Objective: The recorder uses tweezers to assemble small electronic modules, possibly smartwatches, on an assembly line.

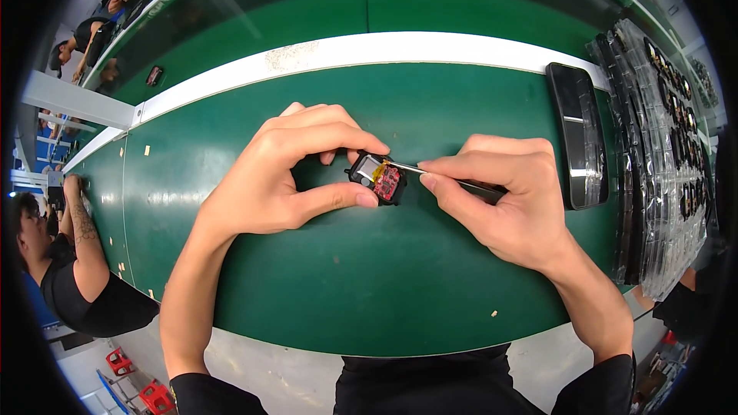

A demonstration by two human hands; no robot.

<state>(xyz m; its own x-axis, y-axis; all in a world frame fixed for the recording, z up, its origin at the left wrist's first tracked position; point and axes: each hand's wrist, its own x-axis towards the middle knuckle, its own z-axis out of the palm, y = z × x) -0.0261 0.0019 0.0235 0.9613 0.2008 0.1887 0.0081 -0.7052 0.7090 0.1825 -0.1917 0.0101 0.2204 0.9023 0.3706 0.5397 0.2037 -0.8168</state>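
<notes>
My left hand (288, 165) holds a small black electronic device housing (353, 174) between thumb and fingertips, over the middle of the green table. The housing lies open, showing a red circuit board (389, 183), a silver-grey block (370, 165) and a strip of yellow tape (378, 172). From the right, my right hand (503, 192) pinches a slim pointed tool (406, 167), silver toward its tip and dark at the handle. Its tip is at the housing's upper edge, near the yellow tape. Whether it touches anything inside, I cannot tell.
At the right stand stacked clear plastic trays (653, 161) holding small dark parts. A black shallow tray (576, 134) lies beside them. A white rail (369, 48) crosses behind my hands. Tiny pale scraps dot the green tabletop (369, 284). A co-worker (84, 277) sits at the left.
</notes>
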